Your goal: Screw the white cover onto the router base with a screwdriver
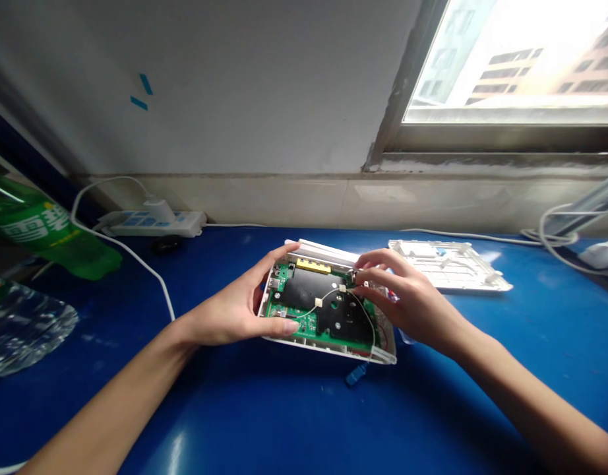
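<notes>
An opened white device case with a green circuit board and a black plate inside lies in the middle of the blue table. My left hand grips its left side, thumb over the board's near left corner and fingers at the far edge. A thin pale cable runs across the plate through small white pads and over the near right edge to a blue connector. At the upper right of the case, my right hand has its fingertips bent together beside the cable; what they hold is too small to tell.
A white cover lies behind my right hand. On the left are a green bottle, a clear bottle, a power strip and a black object. A white cable crosses the left side.
</notes>
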Motion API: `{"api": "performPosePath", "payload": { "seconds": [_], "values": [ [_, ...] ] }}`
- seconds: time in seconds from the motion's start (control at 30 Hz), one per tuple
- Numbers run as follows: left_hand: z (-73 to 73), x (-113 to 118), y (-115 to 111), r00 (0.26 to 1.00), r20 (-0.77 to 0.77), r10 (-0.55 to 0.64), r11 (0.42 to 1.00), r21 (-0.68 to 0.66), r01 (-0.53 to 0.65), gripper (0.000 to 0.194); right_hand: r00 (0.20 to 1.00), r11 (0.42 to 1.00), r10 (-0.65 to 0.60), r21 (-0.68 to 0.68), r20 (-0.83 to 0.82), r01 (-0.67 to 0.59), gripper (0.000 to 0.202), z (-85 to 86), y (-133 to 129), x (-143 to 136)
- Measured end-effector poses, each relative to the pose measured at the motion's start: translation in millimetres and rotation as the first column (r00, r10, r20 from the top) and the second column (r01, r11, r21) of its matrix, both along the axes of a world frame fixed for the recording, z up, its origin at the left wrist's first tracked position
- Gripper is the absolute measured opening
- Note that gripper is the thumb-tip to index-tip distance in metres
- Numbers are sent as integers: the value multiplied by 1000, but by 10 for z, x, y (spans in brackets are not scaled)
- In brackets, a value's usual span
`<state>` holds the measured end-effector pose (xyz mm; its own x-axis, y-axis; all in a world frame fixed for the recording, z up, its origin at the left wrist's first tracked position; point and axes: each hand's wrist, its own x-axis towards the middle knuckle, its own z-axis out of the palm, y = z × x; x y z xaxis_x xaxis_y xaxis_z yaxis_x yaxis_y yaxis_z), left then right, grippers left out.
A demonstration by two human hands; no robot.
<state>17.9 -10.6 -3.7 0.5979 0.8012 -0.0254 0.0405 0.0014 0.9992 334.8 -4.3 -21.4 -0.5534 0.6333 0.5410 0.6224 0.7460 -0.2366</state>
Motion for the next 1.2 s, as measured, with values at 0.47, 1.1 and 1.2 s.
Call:
{"api": "performPosePath", "payload": {
  "seconds": [0.47,1.1,1.2],
  "values": [
    [-22,135,17,958,-82,276,929,-233,-288,86,997,997,-19,-74,81,25,2,-41,-48,-141],
    [-128,115,59,929,-72,363,900,-233,-369,82,1000,992,-8,-128,-22,5,13,-57,-45,-170],
    [-120,60,62,958,-63,281,923,-256,-287,91,999,994,-25,-105,-22,23,14,-62,-52,-178]
  ]
}}
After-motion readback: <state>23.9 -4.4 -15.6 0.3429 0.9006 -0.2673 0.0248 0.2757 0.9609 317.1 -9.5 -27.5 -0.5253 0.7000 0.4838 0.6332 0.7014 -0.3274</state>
